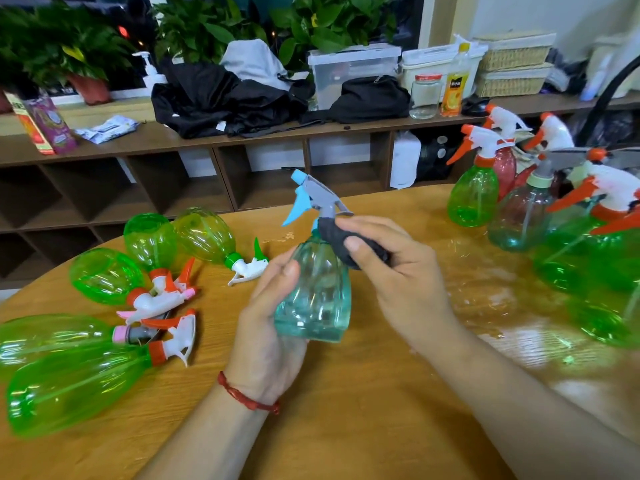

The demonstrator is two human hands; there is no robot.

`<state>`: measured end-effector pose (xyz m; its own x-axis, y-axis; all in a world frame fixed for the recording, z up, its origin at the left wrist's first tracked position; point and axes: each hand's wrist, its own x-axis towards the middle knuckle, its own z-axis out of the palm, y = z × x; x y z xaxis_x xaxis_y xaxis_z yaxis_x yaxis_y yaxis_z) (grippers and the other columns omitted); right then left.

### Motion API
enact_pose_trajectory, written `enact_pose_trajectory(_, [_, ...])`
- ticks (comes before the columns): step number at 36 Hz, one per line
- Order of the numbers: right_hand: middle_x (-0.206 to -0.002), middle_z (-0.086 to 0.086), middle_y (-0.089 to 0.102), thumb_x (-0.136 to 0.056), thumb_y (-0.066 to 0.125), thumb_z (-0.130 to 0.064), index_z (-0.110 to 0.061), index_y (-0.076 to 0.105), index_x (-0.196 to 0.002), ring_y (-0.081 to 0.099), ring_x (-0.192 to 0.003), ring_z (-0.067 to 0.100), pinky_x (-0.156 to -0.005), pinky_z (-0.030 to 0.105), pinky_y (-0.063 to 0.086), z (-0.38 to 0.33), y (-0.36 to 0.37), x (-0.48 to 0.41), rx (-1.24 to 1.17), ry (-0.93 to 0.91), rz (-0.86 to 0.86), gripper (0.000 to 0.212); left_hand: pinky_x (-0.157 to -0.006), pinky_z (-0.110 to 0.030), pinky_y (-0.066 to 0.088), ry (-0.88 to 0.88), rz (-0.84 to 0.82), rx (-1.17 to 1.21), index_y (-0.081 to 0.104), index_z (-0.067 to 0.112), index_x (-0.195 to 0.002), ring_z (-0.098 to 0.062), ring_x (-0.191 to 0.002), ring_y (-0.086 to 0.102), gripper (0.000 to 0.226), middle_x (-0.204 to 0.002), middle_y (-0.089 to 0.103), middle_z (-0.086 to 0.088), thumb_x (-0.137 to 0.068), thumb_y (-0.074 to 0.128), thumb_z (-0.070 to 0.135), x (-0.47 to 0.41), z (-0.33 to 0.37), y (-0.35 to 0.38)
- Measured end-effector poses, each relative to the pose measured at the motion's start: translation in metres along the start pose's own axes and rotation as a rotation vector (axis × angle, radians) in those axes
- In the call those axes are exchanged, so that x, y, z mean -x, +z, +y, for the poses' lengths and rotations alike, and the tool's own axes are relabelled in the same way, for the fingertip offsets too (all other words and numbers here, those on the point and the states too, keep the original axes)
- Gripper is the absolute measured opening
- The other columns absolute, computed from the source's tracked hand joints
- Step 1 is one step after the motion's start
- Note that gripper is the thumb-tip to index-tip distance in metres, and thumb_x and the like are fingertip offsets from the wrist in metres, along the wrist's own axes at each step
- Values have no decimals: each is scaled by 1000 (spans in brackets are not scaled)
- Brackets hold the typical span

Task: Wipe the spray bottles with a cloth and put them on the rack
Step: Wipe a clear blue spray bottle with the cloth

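Teal spray bottle [313,289] held above the wooden table [346,410], long axis near upright, grey-and-blue trigger head pointing up and left. Left hand [266,327] wraps its fingers around the bottle's lower body; right hand [391,271] pinches a dark cloth [346,244] against the bottle's shoulder and neck. Green bottles lying on their sides [86,341] crowd the table's left edge; upright bottles [474,195] cluster at right. Bare tabletop lies between the groups, in front of the hands. The bottles appear empty.
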<state>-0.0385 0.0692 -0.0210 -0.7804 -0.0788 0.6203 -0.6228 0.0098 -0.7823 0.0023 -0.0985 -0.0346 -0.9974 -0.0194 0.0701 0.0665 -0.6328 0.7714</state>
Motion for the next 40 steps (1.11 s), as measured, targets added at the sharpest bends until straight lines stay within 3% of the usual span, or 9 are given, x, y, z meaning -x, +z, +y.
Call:
enact_pose_trajectory(4, [-125,-2,73,-98,68,-10,-11,77,-121,66,-124,17,-104,25,50,-2,0,7,-27,10,-23,24,-107,-51,45,12,9,-15,51,-3,-149,-39,-127,55,82,-142,55,-30,-87,83,40,0,-1,-1])
enact_pose_trajectory(10, [-125,-3,73,-95,77,-14,-14,81,-116,68,-112,21,-99,32,49,-9,10,29,182,-219,-228,21,-96,-41,50,-45,100,105,59,5,-139,-28,-109,63,50,-123,62,-16,-104,56,41,-3,14,-8])
enact_pose_trajectory(13, [-124,-3,73,-95,77,-13,-14,81,-116,67,-111,22,-97,31,49,-11,13,32,178,-237,-287,22,-98,-40,49,-66,116,141,59,4,-141,-27,-109,63,54,-122,63,-15,-106,55,45,-3,19,-10])
enact_pose_trajectory(18, [-128,0,70,-96,76,-13,-12,79,-119,65,-114,26,-98,34,50,-6,6,32,201,-256,-200,23,-114,-57,40,-56,107,-4,52,-2,-151,-42,-130,54,66,-143,57,-30,-105,59,45,-3,14,-4])
enact_pose_trajectory(24, [-130,-2,69,-97,74,-14,-14,79,-122,65,-120,25,-99,44,54,4,-1,31,203,-189,-131,25,-103,-50,50,4,84,-170,55,7,-149,-36,-124,63,44,-142,64,-22,-108,48,21,-2,3,-5])
enact_pose_trajectory(31, [-128,-1,71,-100,69,-5,-10,77,-123,65,-126,13,-106,25,50,6,3,8,5,78,17,25,-104,-53,54,59,99,-359,63,21,-142,-33,-130,66,56,-140,69,-11,-94,69,49,5,-11,10])
enact_pose_trajectory(33, [-127,-2,72,-101,67,-6,-12,77,-124,64,-126,12,-108,27,50,7,-1,4,-8,132,26,26,-108,-56,52,67,59,-407,64,25,-140,-34,-130,66,55,-138,70,-8,-90,75,44,7,-15,11])
enact_pose_trajectory(37, [-123,-3,73,-100,68,-4,-11,78,-120,66,-123,15,-102,21,49,3,-5,7,-31,96,-11,23,-95,-38,60,53,54,-268,60,17,-144,-29,-124,70,52,-136,72,-10,-94,65,28,9,-14,14])
enact_pose_trajectory(40, [-123,-1,73,-97,71,-7,-9,79,-117,67,-121,18,-103,25,49,-1,-4,14,4,-5,-89,21,-99,-43,54,71,86,-137,56,11,-149,-30,-120,69,57,-136,71,-13,-95,62,26,7,-8,13])
